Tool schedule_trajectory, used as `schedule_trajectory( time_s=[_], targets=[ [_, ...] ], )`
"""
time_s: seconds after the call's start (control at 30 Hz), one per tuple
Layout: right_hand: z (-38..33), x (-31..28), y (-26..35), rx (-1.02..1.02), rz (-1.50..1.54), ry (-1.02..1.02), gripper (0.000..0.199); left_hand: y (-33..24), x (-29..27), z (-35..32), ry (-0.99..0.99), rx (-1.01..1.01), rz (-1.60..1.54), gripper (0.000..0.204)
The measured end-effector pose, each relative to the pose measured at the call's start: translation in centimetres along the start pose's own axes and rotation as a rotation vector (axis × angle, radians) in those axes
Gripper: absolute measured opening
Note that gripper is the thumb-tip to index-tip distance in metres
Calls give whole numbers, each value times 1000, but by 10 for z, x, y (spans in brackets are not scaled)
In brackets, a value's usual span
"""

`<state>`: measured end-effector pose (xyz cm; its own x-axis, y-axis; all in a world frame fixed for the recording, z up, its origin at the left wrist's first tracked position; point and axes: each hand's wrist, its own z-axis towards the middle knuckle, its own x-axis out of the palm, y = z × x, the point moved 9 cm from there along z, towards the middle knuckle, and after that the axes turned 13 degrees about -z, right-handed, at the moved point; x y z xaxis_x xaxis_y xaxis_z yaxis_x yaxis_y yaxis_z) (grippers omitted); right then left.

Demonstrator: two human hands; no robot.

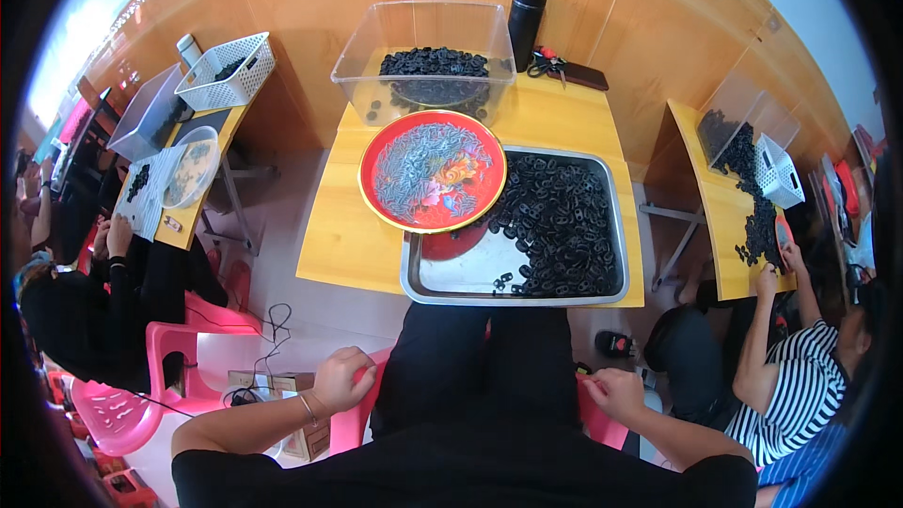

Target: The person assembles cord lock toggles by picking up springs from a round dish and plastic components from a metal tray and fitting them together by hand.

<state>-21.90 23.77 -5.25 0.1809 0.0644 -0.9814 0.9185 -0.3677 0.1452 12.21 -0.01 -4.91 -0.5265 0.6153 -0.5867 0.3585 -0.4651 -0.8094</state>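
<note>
My left hand [343,381] is low beside my thigh, its fingers curled, against the side of the pink chair [356,423] I sit on. On the other side my right hand [616,393] is also curled beside the chair. Whatever either hand may hold is hidden. In front of me a metal tray [451,275] carries many loose black oval pieces [564,226] with holes, heaped mostly on its right. A red round tray [376,146] with a flower pattern overlaps its far left corner and bears many thin grey pieces [423,165].
A clear plastic bin [423,23] with black pieces stands at the table's [329,245] far side. Beside it are a black flask [527,26], keys [547,64] and a dark wallet-like case [585,75]. People work at side tables left and right. Cables [273,329] lie on the left floor.
</note>
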Motion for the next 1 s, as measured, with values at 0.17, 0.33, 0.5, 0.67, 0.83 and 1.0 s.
schedule_trajectory(
  time_s=[0.17,0.33,0.5,0.67,0.83,1.0],
  targets=[
    [9,2,-1,23,-42,72,18,1,-1,8,17,-6,-2,8],
    [11,3,-1,-1,-20,130,17,-1,2,13,63,-31,-2,7],
    [7,11,0,-55,10,123,17,0,7,14,149,-63,16,11],
    [32,0,-8,-74,20,43,22,5,3,35,80,-41,77,12],
    [39,-13,-7,-60,-19,-22,21,-2,-1,35,-19,-7,9,10],
    [41,-18,-9,-62,-11,-68,19,2,-4,41,-55,-18,2,8]
  ],
)
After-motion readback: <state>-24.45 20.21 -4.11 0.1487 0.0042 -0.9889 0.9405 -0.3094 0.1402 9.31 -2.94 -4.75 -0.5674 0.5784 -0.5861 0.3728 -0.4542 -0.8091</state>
